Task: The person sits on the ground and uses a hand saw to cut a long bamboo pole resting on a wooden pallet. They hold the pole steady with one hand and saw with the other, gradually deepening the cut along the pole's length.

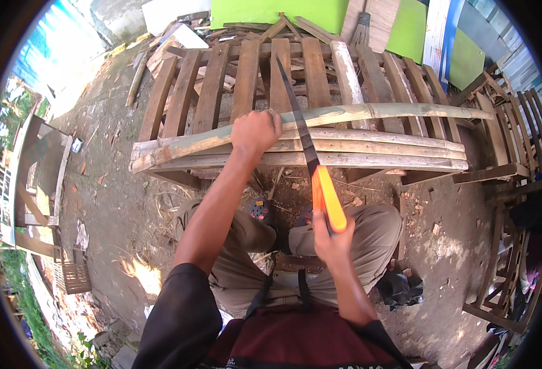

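My left hand (255, 130) presses down on a long greenish bamboo pole (369, 112) that lies across a wooden slatted pallet (246, 74). My right hand (331, 241) grips the orange handle of a hand saw (308, 147). The dark saw blade runs up and away from me, crossing the bamboo pole just right of my left hand. Several more bamboo poles (382, 154) lie stacked along the pallet's near edge, under the blade. I am squatting, with my knees below the pallet edge.
Wooden chair frames (517, 160) stand stacked at the right. Green boards (271, 11) lean at the back. Scrap planks (172, 43) lie at the pallet's far left. A wooden crate (74, 277) and a dark cabinet (40, 172) stand left on the dirt ground.
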The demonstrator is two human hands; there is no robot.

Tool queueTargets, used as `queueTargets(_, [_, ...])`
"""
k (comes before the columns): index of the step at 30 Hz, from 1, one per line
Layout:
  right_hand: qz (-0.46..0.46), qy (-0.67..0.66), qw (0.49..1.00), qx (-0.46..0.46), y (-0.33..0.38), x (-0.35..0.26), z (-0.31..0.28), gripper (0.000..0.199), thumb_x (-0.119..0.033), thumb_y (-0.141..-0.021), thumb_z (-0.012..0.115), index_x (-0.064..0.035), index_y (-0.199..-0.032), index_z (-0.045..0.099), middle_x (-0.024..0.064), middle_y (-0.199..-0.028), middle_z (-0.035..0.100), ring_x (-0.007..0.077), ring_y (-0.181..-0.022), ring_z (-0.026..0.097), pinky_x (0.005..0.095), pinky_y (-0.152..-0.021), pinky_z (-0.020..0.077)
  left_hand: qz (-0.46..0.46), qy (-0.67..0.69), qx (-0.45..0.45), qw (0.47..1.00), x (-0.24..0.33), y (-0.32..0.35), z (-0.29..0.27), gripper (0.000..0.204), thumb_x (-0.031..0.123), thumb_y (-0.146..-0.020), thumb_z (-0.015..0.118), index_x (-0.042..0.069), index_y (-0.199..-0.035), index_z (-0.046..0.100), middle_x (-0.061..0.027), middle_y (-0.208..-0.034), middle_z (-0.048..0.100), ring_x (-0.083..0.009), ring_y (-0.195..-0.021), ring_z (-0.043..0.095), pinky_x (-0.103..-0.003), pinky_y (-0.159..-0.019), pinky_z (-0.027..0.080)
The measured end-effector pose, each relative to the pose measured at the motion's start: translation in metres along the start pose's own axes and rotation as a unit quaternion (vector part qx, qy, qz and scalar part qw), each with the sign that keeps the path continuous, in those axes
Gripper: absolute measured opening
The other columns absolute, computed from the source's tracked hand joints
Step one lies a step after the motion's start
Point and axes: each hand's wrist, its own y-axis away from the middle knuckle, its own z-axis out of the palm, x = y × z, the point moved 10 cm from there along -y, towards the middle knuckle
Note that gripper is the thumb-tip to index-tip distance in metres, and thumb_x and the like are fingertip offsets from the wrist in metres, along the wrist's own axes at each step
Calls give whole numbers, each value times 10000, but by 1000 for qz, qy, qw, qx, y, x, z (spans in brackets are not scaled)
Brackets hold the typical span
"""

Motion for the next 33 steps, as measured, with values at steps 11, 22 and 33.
queueTargets(11, [-17, 2, 1000, 9, -62, -15, 24, 249, -145, -940, 670, 4, -758, 589, -26, -607, 530, 61, -545, 482, 274, -501, 379, -3, -1, 7, 1000, 2, 2, -4, 425, 340, -928, 493, 41, -775, 753, -235, -755, 705, -410, -743, 709, -496, -732, 573])
queueTargets(22, [-6, -53, 998, 20, -51, -3, 19, 194, -119, -944, 697, -28, -822, 577, -41, -657, 546, 42, -528, 475, 239, -469, 359, -47, 6, -29, 998, -4, -2, 3, 474, 382, -938, 479, 17, -839, 764, -235, -818, 721, -423, -783, 713, -507, -778, 575])
queueTargets(33, [-5, 53, 998, -33, 43, 2, -27, 152, -65, -954, 594, 53, -880, 653, 40, -619, 556, 100, -568, 556, 292, -518, 422, -57, 13, -35, 998, -13, -12, -3, 454, 354, -939, 460, 30, -864, 769, -238, -830, 719, -421, -805, 710, -510, -803, 568])
